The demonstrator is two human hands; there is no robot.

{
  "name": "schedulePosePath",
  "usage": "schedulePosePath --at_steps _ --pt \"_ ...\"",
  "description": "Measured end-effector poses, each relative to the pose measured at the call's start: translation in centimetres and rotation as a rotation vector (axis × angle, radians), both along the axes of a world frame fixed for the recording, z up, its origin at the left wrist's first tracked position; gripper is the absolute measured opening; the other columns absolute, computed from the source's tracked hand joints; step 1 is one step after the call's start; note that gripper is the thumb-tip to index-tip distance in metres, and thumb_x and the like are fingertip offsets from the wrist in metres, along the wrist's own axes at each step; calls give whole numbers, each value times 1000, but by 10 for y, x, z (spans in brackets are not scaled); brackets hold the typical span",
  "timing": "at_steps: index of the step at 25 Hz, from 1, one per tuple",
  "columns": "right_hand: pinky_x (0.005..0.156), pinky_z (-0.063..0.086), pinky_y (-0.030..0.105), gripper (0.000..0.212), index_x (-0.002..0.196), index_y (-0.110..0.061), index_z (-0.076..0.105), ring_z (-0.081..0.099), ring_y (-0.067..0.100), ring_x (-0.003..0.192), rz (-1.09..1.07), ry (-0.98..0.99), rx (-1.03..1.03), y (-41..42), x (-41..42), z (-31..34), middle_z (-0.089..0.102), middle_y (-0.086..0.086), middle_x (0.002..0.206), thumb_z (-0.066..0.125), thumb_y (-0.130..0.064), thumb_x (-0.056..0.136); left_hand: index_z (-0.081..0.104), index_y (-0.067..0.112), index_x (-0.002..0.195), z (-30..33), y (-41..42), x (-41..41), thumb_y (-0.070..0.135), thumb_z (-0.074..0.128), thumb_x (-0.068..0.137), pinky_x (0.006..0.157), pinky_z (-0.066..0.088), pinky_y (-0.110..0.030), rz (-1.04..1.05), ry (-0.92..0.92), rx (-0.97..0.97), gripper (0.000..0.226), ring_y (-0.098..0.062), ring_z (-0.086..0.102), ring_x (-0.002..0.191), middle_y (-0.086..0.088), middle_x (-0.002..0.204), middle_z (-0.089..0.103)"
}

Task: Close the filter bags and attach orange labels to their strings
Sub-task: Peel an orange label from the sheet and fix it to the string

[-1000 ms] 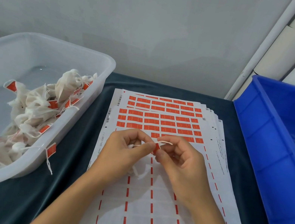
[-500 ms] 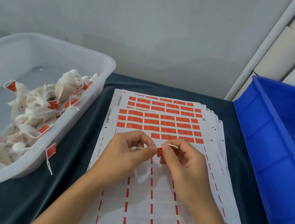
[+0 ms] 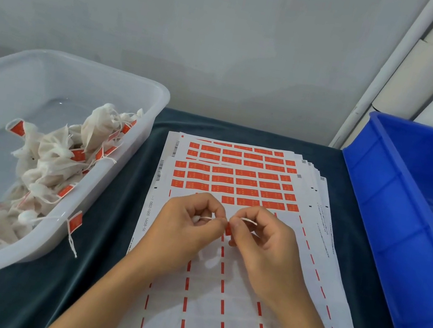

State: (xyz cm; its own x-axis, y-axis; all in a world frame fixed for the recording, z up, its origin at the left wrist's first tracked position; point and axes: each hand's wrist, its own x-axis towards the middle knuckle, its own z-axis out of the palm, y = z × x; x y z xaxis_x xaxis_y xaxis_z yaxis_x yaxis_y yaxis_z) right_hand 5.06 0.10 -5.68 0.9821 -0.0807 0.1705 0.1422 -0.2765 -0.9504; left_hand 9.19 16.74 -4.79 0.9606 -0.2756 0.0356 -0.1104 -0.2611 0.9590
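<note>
Forearms reach in from the near edge over a stack of label sheets (image 3: 213,308) whose near part is peeled down to white backing with thin orange strips between the blanks. Above that backing the left hand (image 3: 183,233) and right hand (image 3: 267,248) meet fingertip to fingertip. The left hand pinches a white string (image 3: 207,218) between thumb and forefinger, and a bit of white filter bag (image 3: 195,219) shows inside its curled fingers. The right hand pinches a small orange label (image 3: 228,230) at the point where the hands touch, with the string's free end (image 3: 249,221) poking out over its forefinger. Whether the label is already folded round the string cannot be told. Just beyond the hands, rows of unpeeled orange labels (image 3: 235,181) fill the far part of the sheets. To the left, a translucent tub (image 3: 120,176) rests on the dark cloth (image 3: 110,232) and holds a heap of finished bags (image 3: 51,158) with orange tags, one tag and string hanging over its rim. To the right stands a blue crate (image 3: 401,225). Behind it, white pipes (image 3: 428,71) lean against the grey wall.
</note>
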Motion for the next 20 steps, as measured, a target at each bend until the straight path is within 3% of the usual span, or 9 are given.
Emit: schedulePosePath --at_steps 5,11,20 --pt "80 62 27 10 95 -33 72 70 9 95 -27 41 11 -1 1 -1 73 -13 93 69 -24 99 73 26 81 4 -3 -3 18 70 96 71 44 -18 25 20 -2 17 4 62 68 22 67 65" --pt "74 57 14 20 88 -37 69 70 9 92 -20 12 2 0 0 2 72 -13 87 68 -19 98 74 26 83 1 -4 -2 19 73 94 59 45 -11 26 5 -11 13 0 55 54 18 59 60" --pt "75 57 18 18 86 -31 70 70 12 88 -1 32 22 1 -1 3 71 -10 84 67 -17 96 71 35 82 -4 -1 0 24 67 96 58 50 -12 -7 -22 52 19 -3 57 58 9 74 68"
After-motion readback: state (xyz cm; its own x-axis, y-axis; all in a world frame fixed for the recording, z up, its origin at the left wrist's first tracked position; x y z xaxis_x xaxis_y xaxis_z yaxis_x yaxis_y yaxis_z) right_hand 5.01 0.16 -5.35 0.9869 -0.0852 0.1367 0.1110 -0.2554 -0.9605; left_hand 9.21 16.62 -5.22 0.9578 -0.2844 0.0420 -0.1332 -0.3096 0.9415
